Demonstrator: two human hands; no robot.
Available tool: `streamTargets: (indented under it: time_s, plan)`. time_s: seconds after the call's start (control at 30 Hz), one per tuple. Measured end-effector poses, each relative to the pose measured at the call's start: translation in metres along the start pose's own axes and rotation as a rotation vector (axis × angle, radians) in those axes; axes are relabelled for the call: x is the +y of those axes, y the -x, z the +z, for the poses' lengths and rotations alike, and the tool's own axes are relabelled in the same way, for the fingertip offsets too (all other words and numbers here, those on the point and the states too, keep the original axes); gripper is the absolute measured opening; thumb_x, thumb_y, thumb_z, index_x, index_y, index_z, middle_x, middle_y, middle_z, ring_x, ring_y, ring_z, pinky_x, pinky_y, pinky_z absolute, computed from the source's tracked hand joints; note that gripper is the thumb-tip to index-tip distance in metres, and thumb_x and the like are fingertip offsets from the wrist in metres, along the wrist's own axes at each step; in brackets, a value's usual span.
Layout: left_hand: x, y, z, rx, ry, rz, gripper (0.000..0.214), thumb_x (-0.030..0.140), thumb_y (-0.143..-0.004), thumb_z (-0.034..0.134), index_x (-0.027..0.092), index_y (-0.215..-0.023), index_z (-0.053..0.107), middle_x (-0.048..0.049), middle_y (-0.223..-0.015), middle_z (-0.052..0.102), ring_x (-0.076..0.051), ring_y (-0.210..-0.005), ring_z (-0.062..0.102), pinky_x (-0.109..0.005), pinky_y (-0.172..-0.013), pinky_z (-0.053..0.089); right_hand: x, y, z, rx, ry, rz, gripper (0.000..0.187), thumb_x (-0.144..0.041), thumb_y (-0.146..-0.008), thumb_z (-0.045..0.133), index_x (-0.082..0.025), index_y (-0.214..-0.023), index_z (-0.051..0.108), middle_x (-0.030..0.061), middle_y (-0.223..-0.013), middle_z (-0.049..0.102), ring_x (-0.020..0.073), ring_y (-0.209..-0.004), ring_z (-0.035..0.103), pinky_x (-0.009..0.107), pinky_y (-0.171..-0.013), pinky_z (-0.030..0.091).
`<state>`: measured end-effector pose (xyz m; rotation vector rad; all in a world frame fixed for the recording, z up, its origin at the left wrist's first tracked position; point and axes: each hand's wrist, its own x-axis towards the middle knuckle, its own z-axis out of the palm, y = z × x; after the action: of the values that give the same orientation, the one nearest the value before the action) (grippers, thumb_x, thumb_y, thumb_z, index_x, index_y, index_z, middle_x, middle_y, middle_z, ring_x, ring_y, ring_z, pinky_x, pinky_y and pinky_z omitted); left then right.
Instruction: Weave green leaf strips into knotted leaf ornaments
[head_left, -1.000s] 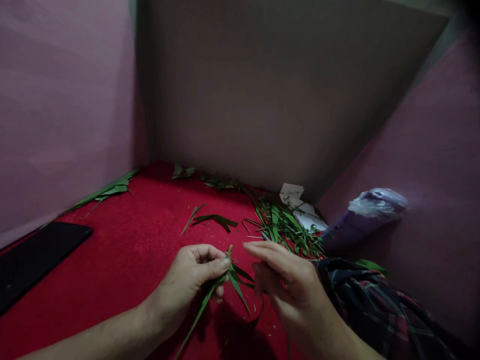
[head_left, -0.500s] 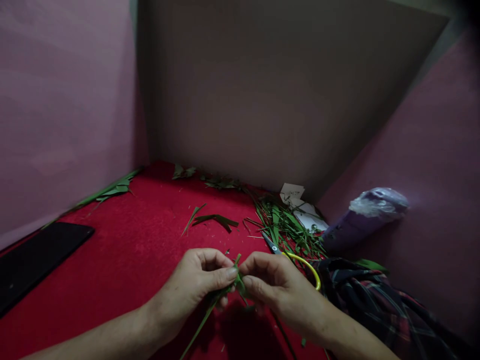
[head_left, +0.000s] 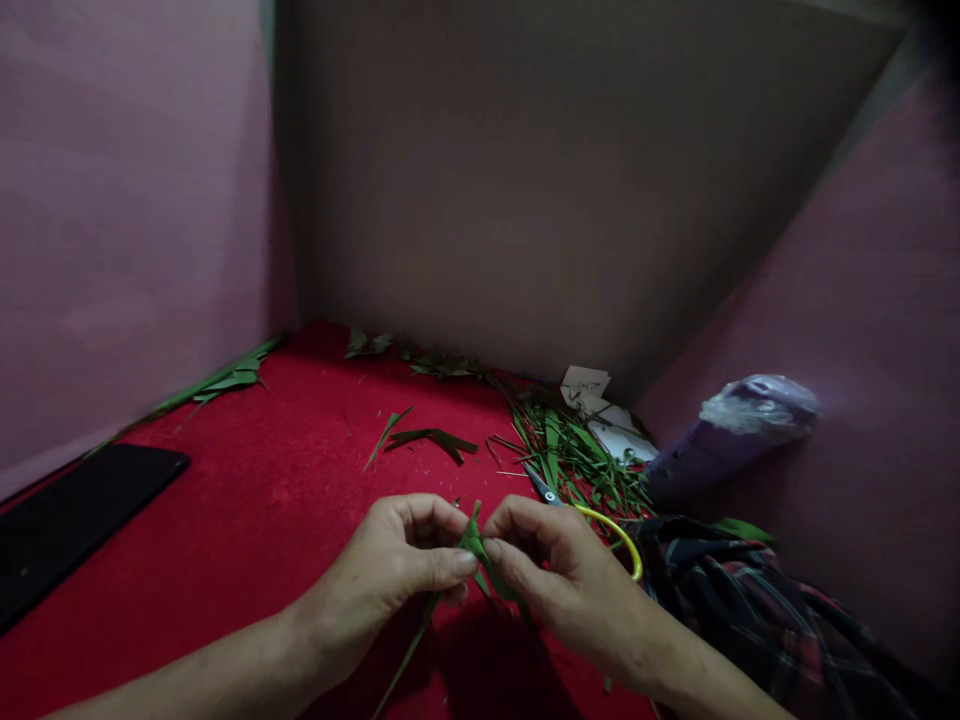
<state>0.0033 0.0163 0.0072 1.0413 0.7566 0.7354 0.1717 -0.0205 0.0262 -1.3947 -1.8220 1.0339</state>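
Observation:
My left hand (head_left: 390,575) and my right hand (head_left: 551,575) meet low in the middle of the view, over a red cloth (head_left: 255,500). Both pinch the same green leaf strip (head_left: 474,540) between thumb and fingers, its tip poking up between them. The rest of the strip trails down and left under my left hand. Just behind my right hand lie scissors with a yellow handle (head_left: 607,530).
A pile of cut green leaves (head_left: 577,450) lies at the right rear, with loose scraps (head_left: 427,440) nearer the middle. A black flat object (head_left: 67,515) is at the left. White paper (head_left: 600,410), a purple wrapped object (head_left: 720,435) and plaid fabric (head_left: 750,600) sit at the right.
My right hand, open a second ago, came in and pinched the leaf strip beside my left hand. The scissors behind it came into view.

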Motion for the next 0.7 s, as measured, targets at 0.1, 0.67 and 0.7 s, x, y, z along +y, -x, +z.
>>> streamTargets:
  time_s: [0.1, 0.67, 0.7]
  plan:
    - [0.0006, -0.0002, 0.0005, 0.019, 0.012, 0.010, 0.016, 0.018, -0.061, 0.074, 0.012, -0.070, 0.063, 0.0001, -0.058, 0.063, -0.011, -0.053, 0.056, -0.022, -0.056, 0.044, -0.0003, -0.0010, -0.0003, -0.024, -0.071, -0.017, 0.020, -0.026, -0.089, 0.047, -0.016, -0.072, 0.053, -0.0046, -0.058, 0.047, 0.0069, -0.052, 0.039, 0.019, -0.048, 0.031]
    - [-0.0001, 0.0005, 0.0025, 0.060, 0.017, 0.040, 0.013, 0.017, -0.063, 0.073, 0.012, -0.070, 0.063, -0.0003, -0.057, 0.064, -0.011, -0.052, 0.056, -0.022, -0.055, 0.046, 0.0062, -0.0028, 0.0023, -0.067, -0.239, 0.003, 0.020, -0.029, -0.091, 0.045, -0.017, -0.076, 0.050, -0.0069, -0.056, 0.043, 0.0056, -0.047, 0.033, 0.019, -0.043, 0.026]
    - [-0.0002, 0.0002, 0.0026, 0.065, 0.015, 0.043, 0.013, 0.017, -0.062, 0.073, 0.012, -0.070, 0.063, -0.0002, -0.057, 0.064, -0.011, -0.051, 0.056, -0.023, -0.055, 0.046, 0.0065, -0.0030, 0.0025, -0.054, -0.218, -0.004, 0.020, -0.029, -0.091, 0.045, -0.017, -0.075, 0.050, -0.0068, -0.056, 0.042, 0.0057, -0.047, 0.033, 0.019, -0.044, 0.026]
